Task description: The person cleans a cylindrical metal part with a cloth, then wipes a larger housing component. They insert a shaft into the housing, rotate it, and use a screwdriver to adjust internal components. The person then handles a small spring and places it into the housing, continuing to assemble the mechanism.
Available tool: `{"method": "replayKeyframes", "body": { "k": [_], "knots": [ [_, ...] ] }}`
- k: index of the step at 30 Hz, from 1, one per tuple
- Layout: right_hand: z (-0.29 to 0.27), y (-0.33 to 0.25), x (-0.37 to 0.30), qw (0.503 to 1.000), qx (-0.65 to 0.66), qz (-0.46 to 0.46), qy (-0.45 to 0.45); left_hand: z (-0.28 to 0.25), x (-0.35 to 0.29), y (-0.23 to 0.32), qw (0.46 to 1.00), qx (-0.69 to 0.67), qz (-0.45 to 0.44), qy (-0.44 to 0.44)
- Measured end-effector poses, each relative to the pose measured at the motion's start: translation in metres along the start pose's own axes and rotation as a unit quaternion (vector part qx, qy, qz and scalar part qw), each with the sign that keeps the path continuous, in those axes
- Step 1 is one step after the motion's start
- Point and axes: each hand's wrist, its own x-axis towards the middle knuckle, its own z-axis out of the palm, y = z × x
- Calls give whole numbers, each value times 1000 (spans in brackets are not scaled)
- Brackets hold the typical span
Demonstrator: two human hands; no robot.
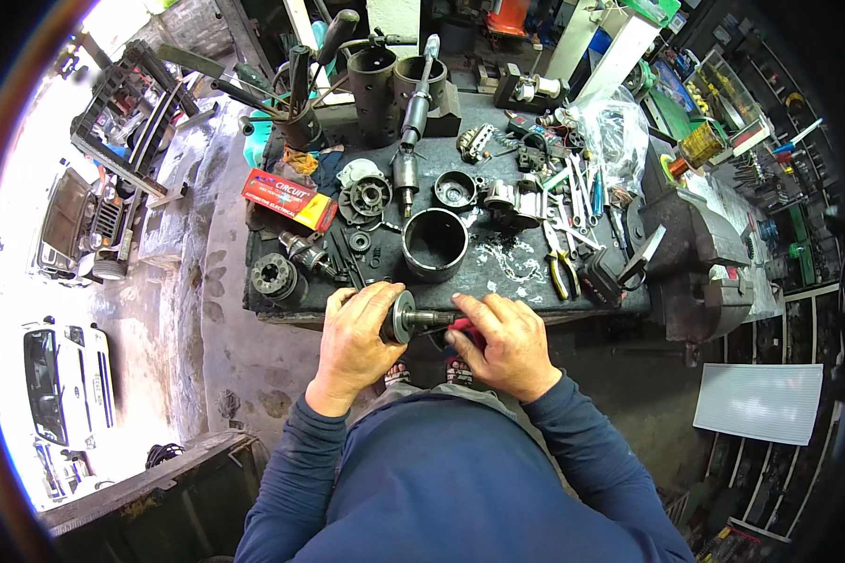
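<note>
My left hand (359, 340) is closed around the left end of a metal shaft with a round disc (403, 316), held level just off the bench's front edge. To the right of the disc, the bare shaft reaches toward my right hand (514, 345). That hand is closed on a red object (464, 327) beside the shaft's right end; it is mostly covered by the fingers, so its kind cannot be made out. An open metal cylinder (435, 270) stands on the bench just beyond my hands. Small rings (359, 241) and a gear-like part (274, 274) lie to its left.
On the dark bench (516, 287) lie yellow-and-black pliers (561, 267), several wrenches (580, 192) and a red-and-yellow box (289, 201). A large vise (702, 253) is at the right. Tall metal cans (374, 98) and a tool-filled can (303, 129) stand at the back.
</note>
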Motion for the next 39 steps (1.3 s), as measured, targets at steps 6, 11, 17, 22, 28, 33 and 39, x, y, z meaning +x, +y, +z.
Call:
{"method": "replayKeyframes", "body": {
  "k": [6, 11, 17, 22, 28, 33, 39],
  "knots": [
    [4, 23, -5, 995, 17, -101, 15, 6, 3, 14, 1000, 14, 12, -13],
    [-3, 42, -18, 994, 100, -50, -11, 19, 10, 33, 999, 39, 20, -10],
    [13, 60, -39, 809, 483, 322, -95, 39, 23, 53, 992, 110, 41, -37],
    [7, 85, -54, 828, 435, 314, -165, 57, 28, 64, 989, 130, 26, -57],
    [-14, 108, -63, 981, 184, 34, -48, 73, 34, 75, 995, 79, 12, -64],
    [-7, 113, -59, 862, 378, 325, -96, 90, 60, 67, 993, 69, 62, -76],
    [-3, 133, -59, 486, 704, 509, 97, 118, 82, 56, 971, -186, -121, -87]
  ]
}}
